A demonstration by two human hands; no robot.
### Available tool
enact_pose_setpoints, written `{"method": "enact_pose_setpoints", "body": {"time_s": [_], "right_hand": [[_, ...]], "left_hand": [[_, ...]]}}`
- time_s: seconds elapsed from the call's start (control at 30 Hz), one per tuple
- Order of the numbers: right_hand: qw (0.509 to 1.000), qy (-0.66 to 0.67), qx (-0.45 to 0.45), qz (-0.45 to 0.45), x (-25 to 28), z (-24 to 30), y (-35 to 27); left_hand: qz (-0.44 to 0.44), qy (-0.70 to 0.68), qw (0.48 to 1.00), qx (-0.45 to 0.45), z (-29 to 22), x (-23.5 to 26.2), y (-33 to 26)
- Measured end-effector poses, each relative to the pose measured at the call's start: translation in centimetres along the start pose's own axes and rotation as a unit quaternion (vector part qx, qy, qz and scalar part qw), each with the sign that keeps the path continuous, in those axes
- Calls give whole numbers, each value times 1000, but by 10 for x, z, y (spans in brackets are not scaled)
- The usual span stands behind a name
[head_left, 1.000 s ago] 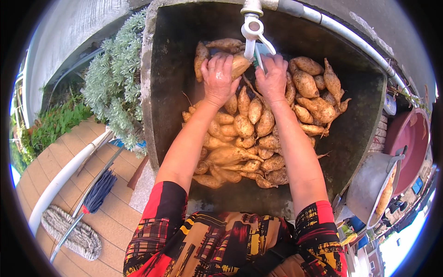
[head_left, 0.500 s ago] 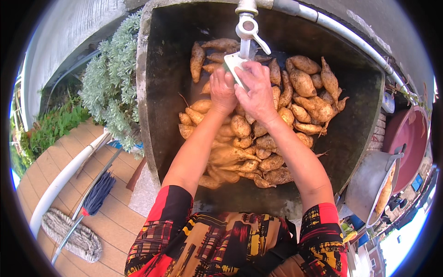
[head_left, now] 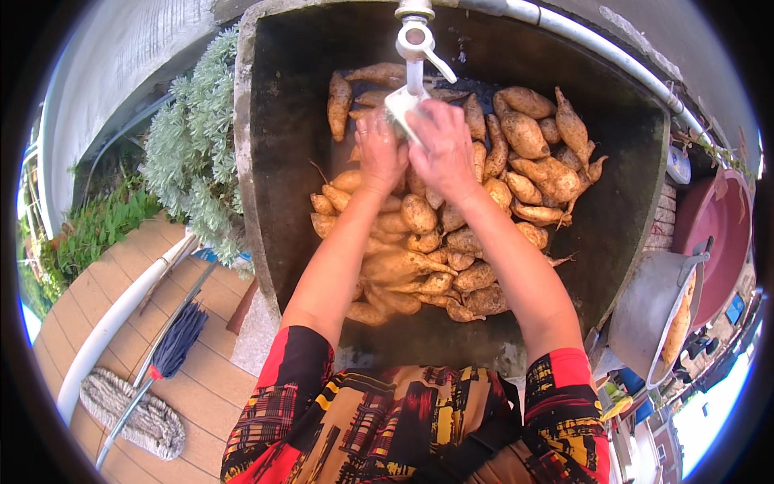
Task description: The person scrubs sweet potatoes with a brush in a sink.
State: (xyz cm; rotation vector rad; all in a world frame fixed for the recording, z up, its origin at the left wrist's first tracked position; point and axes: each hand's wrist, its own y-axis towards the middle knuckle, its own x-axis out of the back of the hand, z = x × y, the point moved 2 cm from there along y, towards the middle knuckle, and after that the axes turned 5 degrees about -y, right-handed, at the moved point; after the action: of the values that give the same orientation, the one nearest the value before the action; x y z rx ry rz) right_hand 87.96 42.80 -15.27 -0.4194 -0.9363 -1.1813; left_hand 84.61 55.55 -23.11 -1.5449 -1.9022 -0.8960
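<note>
Under a white tap [head_left: 415,44], my right hand [head_left: 442,145] grips a flat white block [head_left: 403,105] that looks like a scrubber or sponge. Water from the tap runs onto it. My left hand [head_left: 382,149] presses close against the block from the left, fingers curled and slightly smeared; what they hold is hidden. Below and around both hands lie many sweet potatoes [head_left: 556,179], some streaked with soil, in a dark stone sink [head_left: 597,242]. Muddy water covers several of them near the sink's front.
A metal pot [head_left: 645,310] with a sweet potato in it stands right of the sink, beside a reddish basin [head_left: 713,242]. A silvery-leaved shrub [head_left: 197,145] borders the left wall. Mops [head_left: 133,411] lie on the tiled floor by a white pipe [head_left: 113,327].
Both hands have shifted slightly under the tap, with the white block staying in the running water. The view has moved a little; the sweet potatoes keep their places.
</note>
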Motion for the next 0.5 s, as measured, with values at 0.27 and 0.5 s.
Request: {"method": "enact_pose_setpoints", "body": {"time_s": [0.27,0.5], "right_hand": [[959,129,-232,-97,36,-28,-56],[972,55,-209,-89,78,5,-128]], "left_hand": [[85,-142,985,45,-77,86,2],[156,-337,926,-66,-264,112,4]]}}
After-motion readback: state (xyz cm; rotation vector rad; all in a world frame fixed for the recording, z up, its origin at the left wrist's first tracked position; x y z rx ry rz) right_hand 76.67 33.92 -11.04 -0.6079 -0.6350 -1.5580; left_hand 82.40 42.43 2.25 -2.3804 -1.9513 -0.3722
